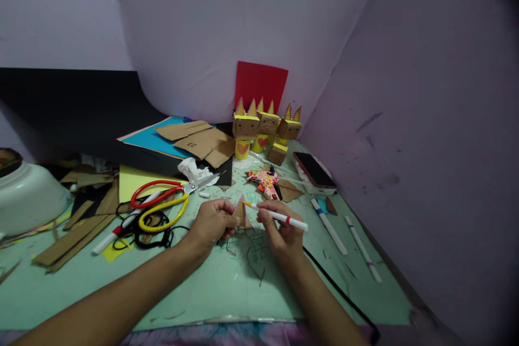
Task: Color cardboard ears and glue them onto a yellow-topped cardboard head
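Note:
Near the middle of the table, my left hand point(215, 223) pinches a small cardboard triangle point(241, 215) with purple along its edge. My right hand point(280, 230) grips a white marker pen point(287, 219) with a red band. Its orange tip points left and meets or nearly meets the triangle's upper part; I cannot tell which. Just behind the hands lies a floral-patterned glue gun point(264, 180). Left of my left hand are scissors point(162, 203) with one red and one yellow handle, lying over a coil of black cord point(152, 235).
Several cardboard figures point(245, 127) with pointed ears stand at the back before a red sheet point(259, 84). A phone point(314, 169) rests on a white box at right, with white markers point(329, 227) nearer. Cardboard strips point(77, 238) and a white rounded object point(30, 194) occupy the left.

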The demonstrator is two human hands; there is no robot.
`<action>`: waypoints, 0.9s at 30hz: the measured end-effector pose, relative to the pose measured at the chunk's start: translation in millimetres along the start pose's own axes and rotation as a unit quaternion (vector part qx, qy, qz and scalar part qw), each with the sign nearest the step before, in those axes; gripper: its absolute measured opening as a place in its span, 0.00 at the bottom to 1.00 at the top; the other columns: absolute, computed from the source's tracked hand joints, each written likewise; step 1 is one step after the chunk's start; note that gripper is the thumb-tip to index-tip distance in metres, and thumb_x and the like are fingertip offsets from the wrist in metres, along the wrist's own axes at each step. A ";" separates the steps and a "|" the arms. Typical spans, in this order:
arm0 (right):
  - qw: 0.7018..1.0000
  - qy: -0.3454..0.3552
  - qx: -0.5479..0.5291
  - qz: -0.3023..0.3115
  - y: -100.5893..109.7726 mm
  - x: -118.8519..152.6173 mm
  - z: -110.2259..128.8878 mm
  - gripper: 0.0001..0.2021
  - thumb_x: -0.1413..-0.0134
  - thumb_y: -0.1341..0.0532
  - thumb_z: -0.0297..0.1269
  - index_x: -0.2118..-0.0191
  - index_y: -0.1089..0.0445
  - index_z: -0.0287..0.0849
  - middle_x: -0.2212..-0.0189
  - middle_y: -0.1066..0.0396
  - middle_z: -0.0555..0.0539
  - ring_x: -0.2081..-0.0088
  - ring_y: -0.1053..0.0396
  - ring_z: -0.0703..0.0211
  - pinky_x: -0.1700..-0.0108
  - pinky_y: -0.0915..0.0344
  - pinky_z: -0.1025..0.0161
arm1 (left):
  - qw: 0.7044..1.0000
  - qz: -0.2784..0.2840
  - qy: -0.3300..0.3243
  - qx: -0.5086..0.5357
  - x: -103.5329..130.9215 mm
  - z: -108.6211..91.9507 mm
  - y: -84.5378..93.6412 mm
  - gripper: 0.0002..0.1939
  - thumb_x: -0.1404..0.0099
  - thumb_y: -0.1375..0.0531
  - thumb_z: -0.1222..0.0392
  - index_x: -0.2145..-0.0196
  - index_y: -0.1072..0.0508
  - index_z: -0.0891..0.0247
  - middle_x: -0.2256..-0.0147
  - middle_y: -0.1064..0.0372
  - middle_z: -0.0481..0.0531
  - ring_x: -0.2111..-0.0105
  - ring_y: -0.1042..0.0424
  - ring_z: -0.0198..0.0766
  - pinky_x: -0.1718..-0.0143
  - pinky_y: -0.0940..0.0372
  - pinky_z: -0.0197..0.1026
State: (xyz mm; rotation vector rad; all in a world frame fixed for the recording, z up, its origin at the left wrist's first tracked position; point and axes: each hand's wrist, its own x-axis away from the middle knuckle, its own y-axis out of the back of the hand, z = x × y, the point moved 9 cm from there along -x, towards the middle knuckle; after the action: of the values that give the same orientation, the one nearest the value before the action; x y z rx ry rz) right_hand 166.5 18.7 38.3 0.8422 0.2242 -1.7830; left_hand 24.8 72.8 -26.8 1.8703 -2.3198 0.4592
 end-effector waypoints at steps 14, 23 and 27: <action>1.000 -0.008 -0.014 0.002 -0.1 2.1 -2.4 0.05 0.45 0.42 0.32 0.69 0.29 0.41 0.78 0.32 0.49 0.74 0.33 0.60 0.70 0.38 0.62 | 1.000 0.001 -0.002 -0.001 -0.9 2.3 0.6 0.09 0.64 0.38 0.65 0.83 0.36 0.64 0.90 0.38 0.43 0.90 0.43 0.27 0.90 0.48 0.29; 1.000 0.006 -0.015 0.005 -1.3 2.3 0.8 0.05 0.45 0.42 0.32 0.65 0.29 0.41 0.75 0.30 0.48 0.72 0.31 0.59 0.70 0.36 0.62 | 1.000 -0.002 -0.004 -0.002 -2.0 1.7 1.1 0.08 0.64 0.39 0.65 0.82 0.35 0.64 0.89 0.36 0.44 0.89 0.42 0.28 0.90 0.47 0.29; 0.999 0.001 -0.026 0.028 -7.2 2.6 -0.1 0.05 0.45 0.42 0.32 0.66 0.28 0.41 0.76 0.29 0.48 0.73 0.31 0.59 0.69 0.36 0.62 | 1.000 -0.005 -0.004 -0.003 -2.1 1.8 1.4 0.08 0.64 0.39 0.66 0.82 0.35 0.64 0.89 0.35 0.44 0.89 0.42 0.28 0.90 0.47 0.29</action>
State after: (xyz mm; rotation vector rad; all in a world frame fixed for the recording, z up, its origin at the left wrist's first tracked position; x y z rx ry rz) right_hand 159.8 19.5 34.8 0.8060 0.2449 -1.7160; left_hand 24.1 74.5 -29.3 1.8841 -2.3140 0.4434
